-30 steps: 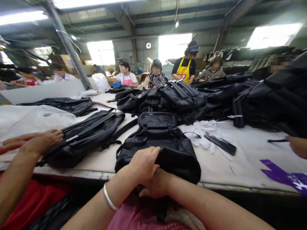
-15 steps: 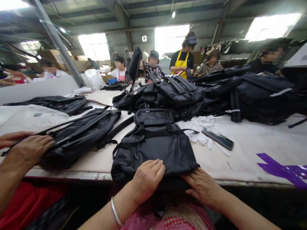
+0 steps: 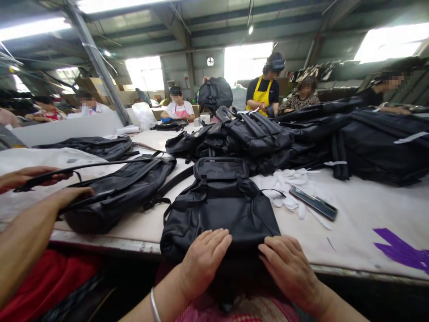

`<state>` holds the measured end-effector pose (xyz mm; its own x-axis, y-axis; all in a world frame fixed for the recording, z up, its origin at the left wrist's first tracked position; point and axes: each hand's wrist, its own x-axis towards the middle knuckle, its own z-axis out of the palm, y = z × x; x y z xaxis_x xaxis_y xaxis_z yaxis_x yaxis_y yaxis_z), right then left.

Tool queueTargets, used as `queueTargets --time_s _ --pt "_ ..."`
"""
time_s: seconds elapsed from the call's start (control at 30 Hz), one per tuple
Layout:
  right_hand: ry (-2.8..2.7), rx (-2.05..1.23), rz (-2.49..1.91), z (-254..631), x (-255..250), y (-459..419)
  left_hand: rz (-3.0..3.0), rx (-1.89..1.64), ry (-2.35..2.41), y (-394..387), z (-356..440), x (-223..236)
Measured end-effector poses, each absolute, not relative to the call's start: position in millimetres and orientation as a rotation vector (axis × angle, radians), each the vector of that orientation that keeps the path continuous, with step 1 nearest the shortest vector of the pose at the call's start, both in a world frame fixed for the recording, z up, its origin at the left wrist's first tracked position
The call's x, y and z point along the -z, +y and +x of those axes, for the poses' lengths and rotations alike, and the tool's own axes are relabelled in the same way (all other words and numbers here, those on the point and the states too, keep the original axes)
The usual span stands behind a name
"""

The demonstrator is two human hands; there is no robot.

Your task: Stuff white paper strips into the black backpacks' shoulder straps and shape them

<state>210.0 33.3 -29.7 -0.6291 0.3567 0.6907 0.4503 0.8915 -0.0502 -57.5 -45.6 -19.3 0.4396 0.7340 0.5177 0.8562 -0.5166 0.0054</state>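
Observation:
A black backpack (image 3: 231,210) lies in front of me, its near end at the table edge and its buckled straps towards the far side. My left hand (image 3: 208,252) is closed over the near edge, fingers together on top and thumb hidden. At the near right corner, my right hand (image 3: 290,261) grips the same backpack with bent fingers. To the left lies another black backpack (image 3: 127,188), where a co-worker's hand (image 3: 75,197) touches it and the other hand (image 3: 47,174) lifts a thin black strap.
A heap of black bags (image 3: 254,138) covers the table's far side. Right of my backpack are white gloves (image 3: 284,185), a phone (image 3: 313,202) and purple tape (image 3: 402,250). A translucent plastic bag (image 3: 43,165) lies at left. Several people work beyond.
My right hand has come up from beside the corner onto the backpack's near edge. The co-worker at left has raised a strap. Across the table, a held-up black bag has turned. The view has shifted.

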Motion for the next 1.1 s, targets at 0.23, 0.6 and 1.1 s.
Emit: queueTargets --time_s 0.23,0.6,1.1 --pt "-2.265 0.231 -0.606 200 37 47 -2.294 0.802 -1.254 -51 -75 10" --pt "-2.355 -0.112 -0.462 191 21 54 -2.316 0.653 -1.27 -46 -50 4" --pt "-2.632 -0.021 -0.325 179 40 2 -2.431 0.854 -1.685 -43 -31 4"
